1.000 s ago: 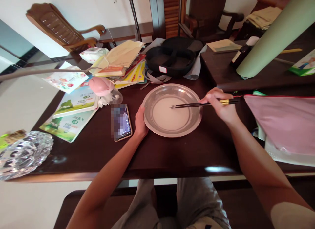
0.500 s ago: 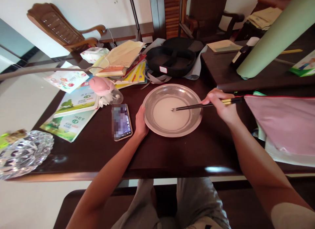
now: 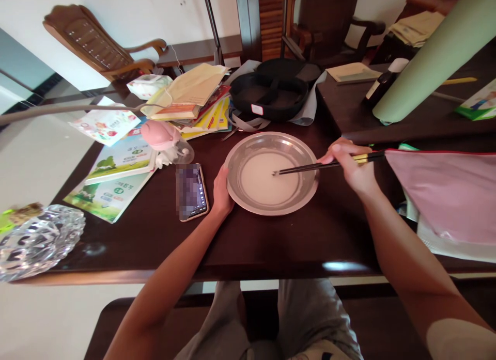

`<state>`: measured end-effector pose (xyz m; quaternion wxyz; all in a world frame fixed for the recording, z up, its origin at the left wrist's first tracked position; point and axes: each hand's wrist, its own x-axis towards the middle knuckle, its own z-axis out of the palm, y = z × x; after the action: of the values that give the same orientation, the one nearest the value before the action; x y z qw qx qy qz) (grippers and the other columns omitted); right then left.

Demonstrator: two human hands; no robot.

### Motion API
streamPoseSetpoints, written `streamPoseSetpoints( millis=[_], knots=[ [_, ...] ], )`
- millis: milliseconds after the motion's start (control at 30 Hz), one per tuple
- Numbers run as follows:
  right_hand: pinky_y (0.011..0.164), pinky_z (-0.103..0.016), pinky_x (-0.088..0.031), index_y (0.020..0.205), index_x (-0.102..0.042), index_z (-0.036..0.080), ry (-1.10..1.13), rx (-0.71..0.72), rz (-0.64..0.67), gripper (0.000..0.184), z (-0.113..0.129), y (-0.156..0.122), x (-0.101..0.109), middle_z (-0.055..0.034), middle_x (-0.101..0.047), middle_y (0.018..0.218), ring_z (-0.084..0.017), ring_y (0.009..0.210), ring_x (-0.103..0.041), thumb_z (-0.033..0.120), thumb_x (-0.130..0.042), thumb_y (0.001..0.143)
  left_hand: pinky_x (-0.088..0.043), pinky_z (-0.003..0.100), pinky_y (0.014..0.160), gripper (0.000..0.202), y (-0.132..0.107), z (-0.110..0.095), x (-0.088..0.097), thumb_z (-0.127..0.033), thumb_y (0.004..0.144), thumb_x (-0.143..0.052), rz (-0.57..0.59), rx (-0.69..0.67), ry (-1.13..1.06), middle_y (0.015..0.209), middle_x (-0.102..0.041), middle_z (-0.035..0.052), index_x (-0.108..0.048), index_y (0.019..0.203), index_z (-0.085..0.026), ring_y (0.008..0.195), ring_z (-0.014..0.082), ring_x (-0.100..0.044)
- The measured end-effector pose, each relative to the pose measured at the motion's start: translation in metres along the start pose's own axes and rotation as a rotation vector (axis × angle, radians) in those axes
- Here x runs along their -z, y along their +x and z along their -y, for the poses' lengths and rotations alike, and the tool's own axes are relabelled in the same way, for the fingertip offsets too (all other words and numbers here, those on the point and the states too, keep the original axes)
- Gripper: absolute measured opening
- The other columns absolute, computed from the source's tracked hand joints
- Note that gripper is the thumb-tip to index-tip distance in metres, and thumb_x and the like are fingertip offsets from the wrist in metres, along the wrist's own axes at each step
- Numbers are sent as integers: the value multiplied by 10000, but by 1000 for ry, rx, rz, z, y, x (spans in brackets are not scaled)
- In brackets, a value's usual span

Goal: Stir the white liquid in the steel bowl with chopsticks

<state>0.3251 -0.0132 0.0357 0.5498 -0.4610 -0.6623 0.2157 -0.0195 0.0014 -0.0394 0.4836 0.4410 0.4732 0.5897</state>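
A round metal bowl (image 3: pixel 248 202) with a wide rim stands on the dark table, holding a whitish liquid (image 3: pixel 267 187). My left hand (image 3: pixel 222 192) grips the bowl's left rim; its fingertips are partly hidden at the edge. In my right hand (image 3: pixel 351 163) is a pair of dark chopsticks (image 3: pixel 302 168) with gold-coloured bands. They slant in over the bowl's right rim, and their tips meet the liquid near the middle. Left of the bowl lies a lit phone (image 3: pixel 192 192), close to my left hand.
A pink-lidded bottle (image 3: pixel 163 138) and booklets (image 3: pixel 112 192) lie left. Behind the bowl are stacked books (image 3: pixel 189 94) and a black case (image 3: pixel 271 99). A glass dish (image 3: pixel 46 241) sits at the left edge, a pink pouch (image 3: pixel 445 194) at the right.
The chopstick tips have shifted slightly to the right in the liquid, with my right hand moving a little the same way. My left hand and the bowl have stayed put.
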Motion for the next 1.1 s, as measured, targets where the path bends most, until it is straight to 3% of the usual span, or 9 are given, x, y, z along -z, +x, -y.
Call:
streamPoseSetpoints(
  millis=[133,267,367,500,600,733,800,967,1100],
  knots=[
    [853,-508,-608,673,-815,335,78,-6,87,575,3,-2,-4,-25,-810,717,-268,764,-731,735,-714,1073,-583,523,1249,572,0,0,1,-756,967,-783,-9,-8,26,1469,-857,95,-871,1224,-253,1461,408,-735],
    [946,-531,-612,823,-872,353,-56,46,248,376,3,-4,-18,-24,-881,860,-289,898,-770,652,-793,1037,-566,508,1271,577,0,0,2,-760,978,-773,-16,-21,57,1475,-852,97,-877,1228,-250,1470,397,-729],
    [961,-548,-607,834,-867,373,-102,44,173,361,1,-2,-14,-23,-864,837,-295,881,-764,666,-803,1035,-570,515,1270,584,1,1,2,-767,968,-779,-4,-15,31,1459,-857,95,-874,1229,-253,1466,397,-731],
    [914,-547,-596,686,-811,345,-3,5,15,598,2,0,1,-49,-810,724,-289,794,-732,784,-686,1073,-569,517,1277,556,1,2,1,-748,981,-766,6,-21,20,1442,-861,103,-869,1225,-260,1488,395,-725],
    [879,-527,-585,676,-815,341,38,10,85,601,4,-2,-3,-36,-816,720,-281,795,-729,778,-695,1071,-560,524,1288,558,1,1,0,-742,970,-783,-1,-19,27,1467,-854,108,-868,1219,-250,1486,400,-724],
    [929,-541,-598,816,-880,374,-40,41,238,430,4,-5,-19,-20,-891,861,-296,884,-769,732,-778,1030,-560,524,1289,579,0,-1,0,-762,960,-786,-9,-4,12,1486,-849,92,-871,1233,-258,1474,399,-730],
    [953,-567,-597,841,-891,388,-71,44,211,412,2,-4,-20,-31,-899,872,-311,894,-775,752,-797,1009,-569,525,1279,582,0,-1,0,-767,971,-774,-1,-7,18,1475,-852,94,-870,1243,-262,1473,400,-731],
    [899,-559,-598,693,-833,358,-4,8,29,605,2,-2,-4,-48,-828,732,-289,774,-741,811,-675,1062,-569,526,1271,595,1,2,2,-758,993,-750,2,-9,36,1479,-850,105,-863,1291,-256,1470,401,-732],
    [884,-531,-594,698,-832,331,13,31,136,592,5,-5,-10,-31,-825,746,-276,798,-744,752,-680,1087,-563,522,1281,585,2,4,3,-752,984,-760,-2,4,24,1496,-843,100,-865,1274,-255,1478,396,-728]
  ],
)
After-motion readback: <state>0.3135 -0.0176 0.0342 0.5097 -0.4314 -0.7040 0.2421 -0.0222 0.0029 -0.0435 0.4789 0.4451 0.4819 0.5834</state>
